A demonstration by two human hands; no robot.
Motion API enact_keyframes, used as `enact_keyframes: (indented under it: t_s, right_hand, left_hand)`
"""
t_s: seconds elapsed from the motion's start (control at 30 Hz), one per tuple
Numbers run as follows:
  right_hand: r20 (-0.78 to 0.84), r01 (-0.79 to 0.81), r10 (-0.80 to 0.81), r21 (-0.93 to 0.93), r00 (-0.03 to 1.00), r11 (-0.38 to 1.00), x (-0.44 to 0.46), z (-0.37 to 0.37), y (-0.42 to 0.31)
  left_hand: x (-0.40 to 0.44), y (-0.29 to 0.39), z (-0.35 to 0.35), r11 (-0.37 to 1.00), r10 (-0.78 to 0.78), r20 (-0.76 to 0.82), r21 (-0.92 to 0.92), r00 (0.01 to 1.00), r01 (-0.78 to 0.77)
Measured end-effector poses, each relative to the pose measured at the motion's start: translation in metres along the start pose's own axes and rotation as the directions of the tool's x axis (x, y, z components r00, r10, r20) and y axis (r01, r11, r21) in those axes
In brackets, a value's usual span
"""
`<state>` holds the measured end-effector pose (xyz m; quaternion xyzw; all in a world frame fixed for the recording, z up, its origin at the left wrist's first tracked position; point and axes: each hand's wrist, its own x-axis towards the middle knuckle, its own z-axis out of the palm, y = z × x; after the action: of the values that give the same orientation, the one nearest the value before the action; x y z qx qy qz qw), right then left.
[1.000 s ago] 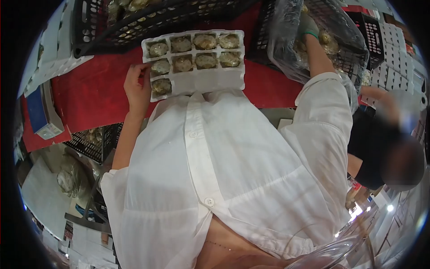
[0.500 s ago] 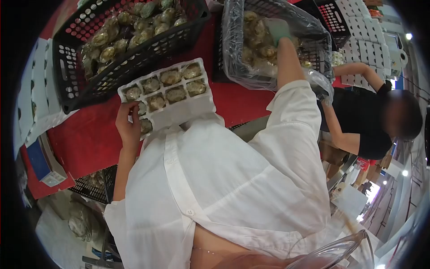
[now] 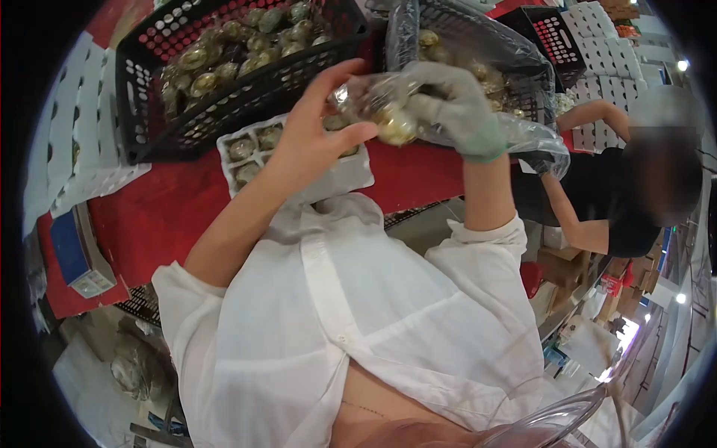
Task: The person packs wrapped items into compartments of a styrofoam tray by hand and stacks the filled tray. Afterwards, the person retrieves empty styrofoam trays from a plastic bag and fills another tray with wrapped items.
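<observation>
Red tabletop (image 3: 414, 175), left hand (image 3: 306, 134) and gloved right hand (image 3: 457, 108) around glossy wrapped ovals (image 3: 396, 127)

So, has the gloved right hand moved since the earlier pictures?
Yes. It was down in the lined crate; now the right hand is drawn back toward the body, at the crate's near-left side, next to the left hand.

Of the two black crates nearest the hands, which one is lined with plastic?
The right-hand crate, beyond the gloved right hand: clear film spills over its rim. The left-hand crate, also holding wrapped items, shows bare perforated walls.
</observation>
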<state>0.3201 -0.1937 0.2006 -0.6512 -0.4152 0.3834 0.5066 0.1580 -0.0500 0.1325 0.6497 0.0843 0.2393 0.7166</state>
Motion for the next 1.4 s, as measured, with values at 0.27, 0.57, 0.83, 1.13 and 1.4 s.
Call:
enact_keyframes:
  t_s: [0.27,0.57,0.83,1.13,1.4]
  right_hand:
    - [-0.101,-0.132,0.170,0.302,0.980,0.944,-0.032,0.110,0.034]
    - [-0.265,-0.002,0.028,0.100,0.964,0.995,-0.054,0.170,0.045]
    - [-0.258,0.018,0.113,0.456,0.959,0.890,-0.064,0.207,0.047]
    - [-0.351,-0.167,0.070,-0.255,0.934,0.952,-0.083,0.202,0.084]
    - [-0.534,-0.423,0.212,-0.310,0.819,0.851,-0.111,0.228,0.128]
  left_hand:
    - [-0.044,0.006,-0.024,0.965,-0.150,-0.097,-0.230,0.984,0.124]
    - [-0.068,0.001,-0.073,0.871,-0.399,0.108,-0.268,0.911,0.413]
    - [-0.103,-0.031,-0.044,0.940,-0.228,-0.225,-0.303,0.947,0.154]
    - [-0.133,-0.056,-0.057,0.837,-0.518,0.072,-0.162,0.852,0.523]
    - [-0.149,-0.071,-0.047,0.581,-0.742,0.175,-0.312,0.647,0.752]
